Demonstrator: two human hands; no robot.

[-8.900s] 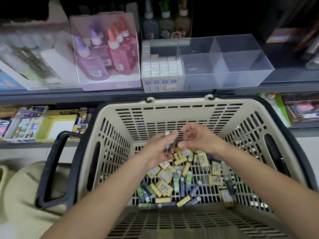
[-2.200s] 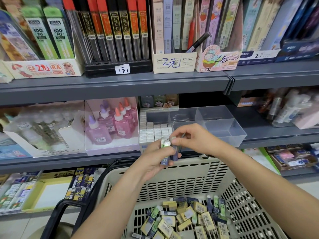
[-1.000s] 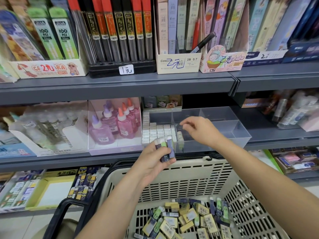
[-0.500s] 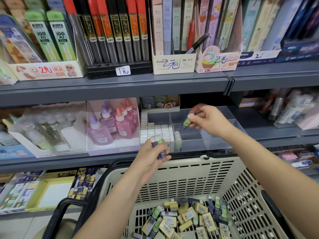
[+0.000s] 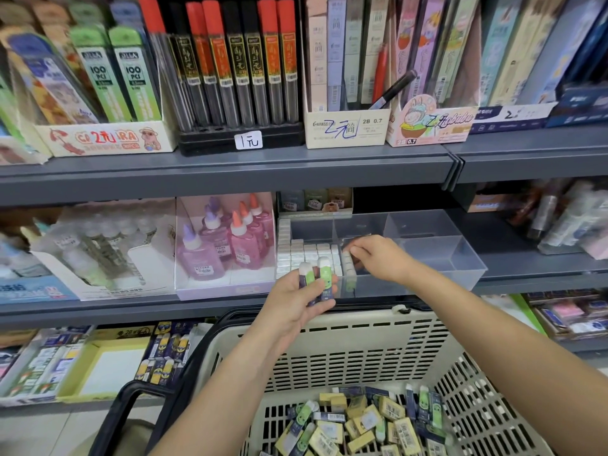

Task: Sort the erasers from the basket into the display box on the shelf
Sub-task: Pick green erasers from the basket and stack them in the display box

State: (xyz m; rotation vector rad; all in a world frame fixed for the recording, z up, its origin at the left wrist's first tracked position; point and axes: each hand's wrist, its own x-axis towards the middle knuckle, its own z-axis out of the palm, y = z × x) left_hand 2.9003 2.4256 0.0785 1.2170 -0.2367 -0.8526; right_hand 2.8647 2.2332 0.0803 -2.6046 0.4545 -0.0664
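Observation:
My left hand (image 5: 296, 302) grips a few green-and-white erasers (image 5: 318, 274) upright, just in front of the clear display box (image 5: 460, 258) on the middle shelf. Several rows of white erasers (image 5: 306, 253) fill the box's left compartment. My right hand (image 5: 378, 258) reaches into the middle compartment, its fingertips pinching an eraser (image 5: 347, 260) that stands in a short column beside the white rows. The cream basket (image 5: 362, 343) sits below, with a pile of yellow, green and blue erasers (image 5: 362, 422) on its bottom.
Pink and purple glue bottles (image 5: 230, 241) stand in a box left of the display box. The upper shelf (image 5: 230, 172) overhangs it, loaded with pencil-lead tubes. The box's right compartments hold nothing. The basket's black handle (image 5: 131, 403) juts out at lower left.
My right hand has come down from above the box with a green eraser into the middle compartment, next to the white rows. My left hand has stayed put with its erasers.

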